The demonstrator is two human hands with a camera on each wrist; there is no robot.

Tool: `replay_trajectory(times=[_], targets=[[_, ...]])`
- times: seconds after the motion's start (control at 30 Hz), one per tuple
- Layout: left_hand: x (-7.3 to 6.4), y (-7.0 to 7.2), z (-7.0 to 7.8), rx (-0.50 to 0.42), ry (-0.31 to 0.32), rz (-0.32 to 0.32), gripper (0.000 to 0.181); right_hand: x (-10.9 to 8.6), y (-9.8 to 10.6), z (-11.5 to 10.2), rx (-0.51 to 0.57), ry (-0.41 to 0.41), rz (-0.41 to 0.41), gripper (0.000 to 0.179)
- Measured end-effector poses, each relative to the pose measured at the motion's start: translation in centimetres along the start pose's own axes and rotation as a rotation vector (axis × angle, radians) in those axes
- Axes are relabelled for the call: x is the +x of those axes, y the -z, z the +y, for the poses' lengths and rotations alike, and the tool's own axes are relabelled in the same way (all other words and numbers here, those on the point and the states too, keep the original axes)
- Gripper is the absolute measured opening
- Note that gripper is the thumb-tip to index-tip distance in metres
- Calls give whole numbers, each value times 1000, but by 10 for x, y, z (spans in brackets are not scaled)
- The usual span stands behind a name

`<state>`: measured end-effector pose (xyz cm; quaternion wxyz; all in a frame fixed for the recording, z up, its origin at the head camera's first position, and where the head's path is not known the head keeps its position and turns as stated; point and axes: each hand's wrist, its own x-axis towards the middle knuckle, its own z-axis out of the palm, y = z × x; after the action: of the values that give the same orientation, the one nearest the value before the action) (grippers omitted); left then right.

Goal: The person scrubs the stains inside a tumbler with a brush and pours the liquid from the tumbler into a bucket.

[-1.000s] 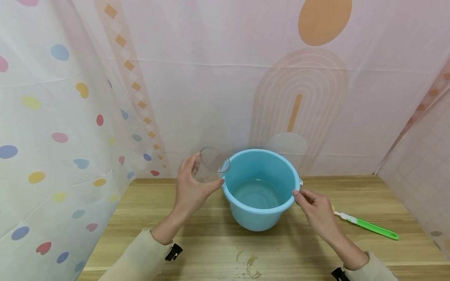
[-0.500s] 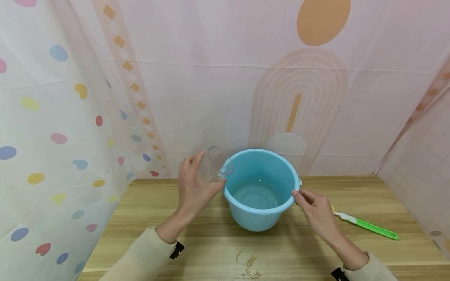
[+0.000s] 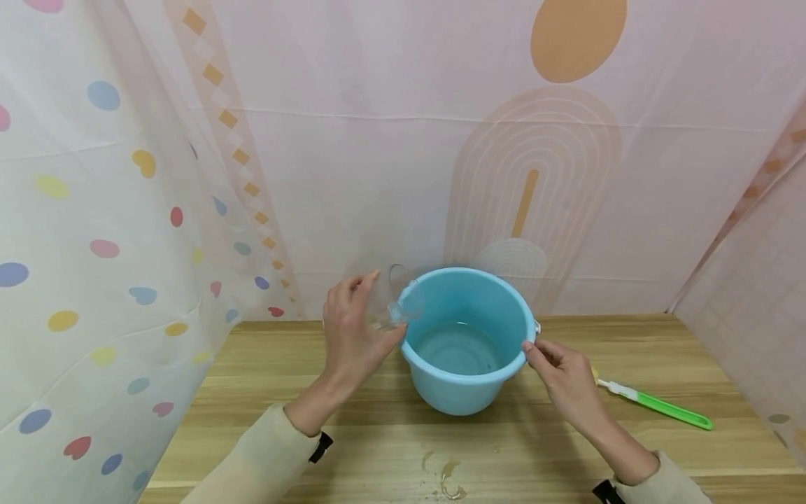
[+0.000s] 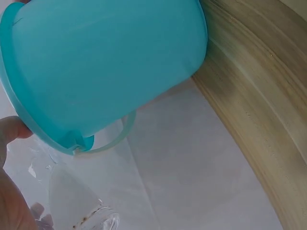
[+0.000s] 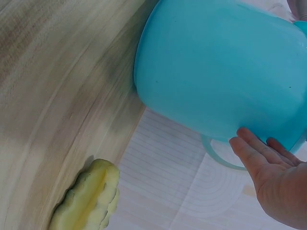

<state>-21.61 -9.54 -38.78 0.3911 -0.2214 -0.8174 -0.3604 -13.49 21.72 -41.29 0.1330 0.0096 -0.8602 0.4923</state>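
left hand [image 3: 351,329]: curled round tilted clear glass [image 3: 397,302] at rim of bucket [image 3: 455,396] | right hand [image 3: 568,381]: pinching bucket rim | bucket: near back edge of surface [image 3: 264,392] | head view: glass base, head of sponge brush [image 3: 670,410] hidden by hands

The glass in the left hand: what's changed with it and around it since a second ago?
The left hand has moved slightly right, tipping the glass further toward the bucket. Nothing was newly gripped or let go. The right hand still holds the bucket's rim; the bucket and the green-handled brush stayed put.
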Motion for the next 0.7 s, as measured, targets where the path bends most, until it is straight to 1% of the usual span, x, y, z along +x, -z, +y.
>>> replay_trajectory(times=[0.3,0.6,0.7], targets=[[3,2,3,80,-53,-41,82,1,-1,-1,0,1,9,36],[8,5,6,128,-48,-112,84,1,0,-1,-3,3,9,38],[10,5,6,148,-50,-124,83,1,-1,-1,-1,-1,9,38]])
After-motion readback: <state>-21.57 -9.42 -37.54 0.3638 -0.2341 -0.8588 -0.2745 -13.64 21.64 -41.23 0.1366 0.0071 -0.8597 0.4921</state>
